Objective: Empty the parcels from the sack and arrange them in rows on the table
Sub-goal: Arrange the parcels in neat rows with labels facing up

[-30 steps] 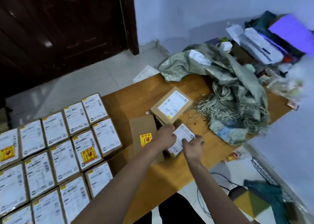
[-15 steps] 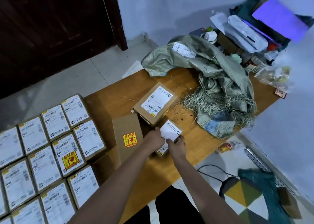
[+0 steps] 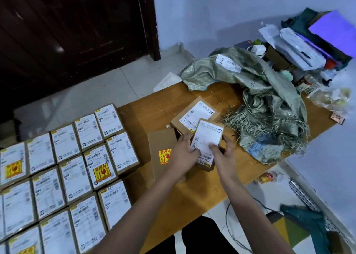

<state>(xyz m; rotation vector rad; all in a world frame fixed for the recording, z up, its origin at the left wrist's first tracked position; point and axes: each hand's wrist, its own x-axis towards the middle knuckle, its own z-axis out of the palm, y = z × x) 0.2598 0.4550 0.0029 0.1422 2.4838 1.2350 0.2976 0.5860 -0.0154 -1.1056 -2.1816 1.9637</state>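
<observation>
Both hands hold a small cardboard parcel with a white label, tilted up near the table's middle. My left hand grips its left edge and my right hand its right edge. Another small labelled parcel lies just beneath it. A larger labelled parcel sits right behind, and a brown box with a red-and-yellow sticker lies to the left. Several labelled parcels stand in rows on the left. The crumpled grey-green sack with a frayed mouth lies at the right of the wooden table.
A heap of papers, bags and small items fills the far right corner. A dark door stands behind the tiled floor. On the floor to the right lie a cable, a metal rail and a snack packet.
Both hands have raised and tilted the small parcel, so its label faces up. A second small parcel now shows beneath it. The view has shifted slightly.
</observation>
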